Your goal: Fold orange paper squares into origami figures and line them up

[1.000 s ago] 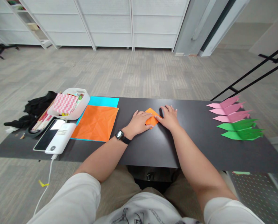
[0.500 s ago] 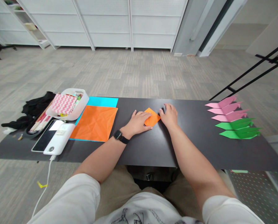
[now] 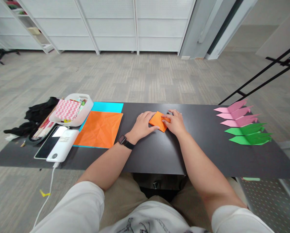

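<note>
A small folded piece of orange origami paper (image 3: 158, 121) lies on the dark table in front of me, between my hands. My left hand (image 3: 144, 124), with a watch at the wrist, grips its left side, fingers at the upper edge and thumb along the lower edge. On the right side, my right hand (image 3: 175, 122) pinches a corner of the paper, thumb and fingertips over it. Part of the folded paper is hidden under the right fingers.
To the left lie a creased orange sheet (image 3: 98, 129) and blue paper (image 3: 108, 106) beneath it. Further left are a white basket (image 3: 87, 105), a white power bank (image 3: 62, 145), a phone (image 3: 45, 147) and black cloth (image 3: 41, 110). Pink (image 3: 239, 121) and green folded-paper figures (image 3: 250, 139) line the right side.
My right hand has moved left onto the paper's right corner. The left fingers have drawn back towards the paper's left edge, uncovering more of it, and the paper has shifted slightly.
</note>
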{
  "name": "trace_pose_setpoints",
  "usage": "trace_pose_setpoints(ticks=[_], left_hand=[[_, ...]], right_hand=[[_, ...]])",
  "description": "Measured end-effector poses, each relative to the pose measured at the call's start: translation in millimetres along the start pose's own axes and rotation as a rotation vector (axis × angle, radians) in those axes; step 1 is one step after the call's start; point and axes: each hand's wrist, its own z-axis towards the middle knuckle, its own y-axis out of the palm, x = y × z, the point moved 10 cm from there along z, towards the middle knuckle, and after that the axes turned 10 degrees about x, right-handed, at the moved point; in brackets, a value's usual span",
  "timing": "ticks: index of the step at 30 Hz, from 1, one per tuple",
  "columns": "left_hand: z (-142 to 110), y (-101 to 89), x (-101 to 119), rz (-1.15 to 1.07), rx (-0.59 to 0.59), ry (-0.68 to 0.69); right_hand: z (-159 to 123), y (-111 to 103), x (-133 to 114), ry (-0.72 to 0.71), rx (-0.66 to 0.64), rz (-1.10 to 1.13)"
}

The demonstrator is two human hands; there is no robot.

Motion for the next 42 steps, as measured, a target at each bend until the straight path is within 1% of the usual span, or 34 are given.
trace_pose_setpoints(ticks=[2, 5, 9, 15, 22, 29, 32, 36, 42], left_hand=[[0.6, -2.6, -8.9, 0.039, 0.029, -0.048], [-0.2, 1.7, -16.9, 0.082, -0.016, -0.094], [0.4, 5.1, -13.3, 0.068, -0.079, -0.084], [3.7, -1.6, -5.7, 0.015, -0.059, -0.066], [5.2, 2.4, -6.4, 0.037, -0.104, 0.003], [5.3, 0.9, -10.5, 0.004, -0.121, 0.053], [6.0, -1.4, -15.1, 0.001, -0.115, 0.039], [7.2, -2.1, -23.1, 0.006, -0.094, -0.018], [7.5, -3.5, -32.7, 0.03, -0.042, -0.07]], right_hand=[[2.5, -3.4, 7.2, 0.033, 0.01, -0.008], [3.6, -5.0, 11.2, 0.048, 0.018, -0.006], [2.6, -4.2, 10.3, 0.041, 0.028, 0.0], [2.0, -1.9, 11.2, 0.041, 0.014, 0.001], [-0.4, 5.1, -2.5, -0.055, -0.094, 0.04], [-1.9, 5.4, -9.6, -0.107, -0.119, 0.043], [-3.2, 5.1, -13.8, -0.134, -0.126, 0.053], [-6.7, 5.1, -21.7, -0.17, -0.151, 0.077], [-11.5, 6.3, -30.5, -0.216, -0.198, 0.1]])
